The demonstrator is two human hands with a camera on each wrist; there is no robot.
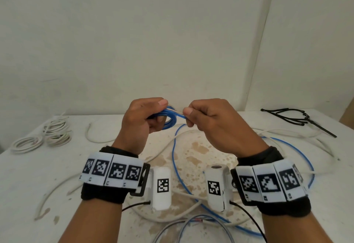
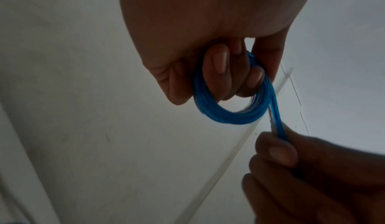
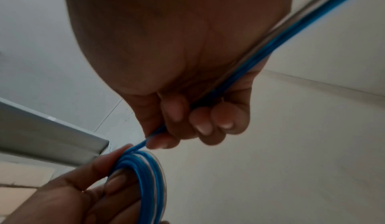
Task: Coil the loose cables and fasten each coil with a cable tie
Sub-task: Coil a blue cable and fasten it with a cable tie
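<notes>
My left hand [image 1: 147,116] is raised above the table and holds a small coil of blue cable [image 1: 169,121], its fingers curled through the loops [image 2: 229,112]. My right hand [image 1: 199,116] pinches the same blue cable [image 3: 250,62] just right of the coil, the strand running through its curled fingers. The cable's loose length [image 1: 177,166] hangs to the table and loops round to the right [image 1: 298,151]. Black cable ties [image 1: 295,117] lie at the back right of the table.
Three white cable coils [image 1: 46,137] sit at the table's left. Loose white cables [image 1: 99,137] cross the stained white table [image 1: 197,152]. A grey cable [image 1: 191,225] curves at the near edge. A wall stands right behind.
</notes>
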